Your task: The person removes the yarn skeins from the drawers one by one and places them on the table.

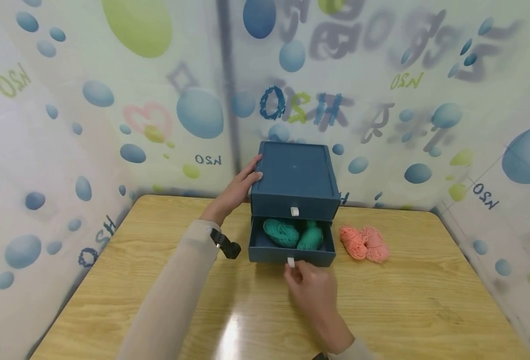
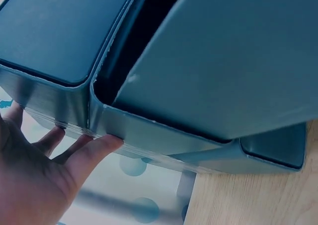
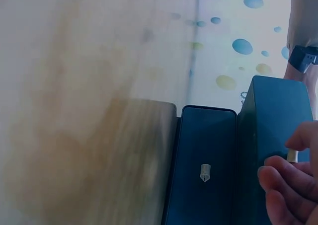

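A dark blue drawer box stands at the table's back; its top drawer is closed. Below that, a pulled-out drawer holds two green yarn skeins, one lying left, the other right. My left hand rests against the box's left side; in the left wrist view the hand's fingers are extended along its wall. The right hand pinches the white tab on the pulled-out drawer's front, as the right wrist view shows with the hand at its right edge.
Two skeins of yarn, one orange-pink and one paler pink, lie on the wooden table just right of the box. Behind the table hangs a patterned backdrop with blue and green spots.
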Demonstrator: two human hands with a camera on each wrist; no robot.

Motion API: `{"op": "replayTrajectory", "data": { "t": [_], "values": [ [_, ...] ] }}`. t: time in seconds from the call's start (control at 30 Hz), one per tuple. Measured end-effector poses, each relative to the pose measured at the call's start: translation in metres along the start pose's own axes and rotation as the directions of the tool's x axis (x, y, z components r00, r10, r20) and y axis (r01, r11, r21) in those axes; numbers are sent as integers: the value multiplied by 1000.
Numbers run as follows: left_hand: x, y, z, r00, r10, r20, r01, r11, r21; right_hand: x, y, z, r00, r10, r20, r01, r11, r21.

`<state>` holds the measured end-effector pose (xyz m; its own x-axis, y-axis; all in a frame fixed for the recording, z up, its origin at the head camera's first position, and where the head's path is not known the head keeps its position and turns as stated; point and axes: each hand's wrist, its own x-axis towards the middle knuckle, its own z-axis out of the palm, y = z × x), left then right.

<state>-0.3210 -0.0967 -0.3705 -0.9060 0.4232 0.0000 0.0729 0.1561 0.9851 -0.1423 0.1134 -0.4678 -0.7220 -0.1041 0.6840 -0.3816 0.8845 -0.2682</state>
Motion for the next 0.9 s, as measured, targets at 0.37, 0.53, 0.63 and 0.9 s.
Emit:
{"op": "replayTrajectory", "data": {
  "t": [0.37, 0.53, 0.63, 0.9],
  "values": [
    [0, -1, -1, 1000, -6, -8, 6, 1000, 12, -17, -5, -9, 1000, -5, 1, 5, 1000, 19],
    [1, -1, -1, 1000, 0, -4, 0, 1000, 1, -21, -6, -10, 999, -28, -34, 29, 999, 38],
    [2, -2, -1, 1000, 0, -2, 0, 1000, -4, -23, -7, -12, 998, -35, -45, 38, 998, 51],
    [1, -1, 0, 1000, -1, 0, 1, 1000, 13, -31, -5, -16, 994, -62, -87, 71, 992, 109]
  ]
}}
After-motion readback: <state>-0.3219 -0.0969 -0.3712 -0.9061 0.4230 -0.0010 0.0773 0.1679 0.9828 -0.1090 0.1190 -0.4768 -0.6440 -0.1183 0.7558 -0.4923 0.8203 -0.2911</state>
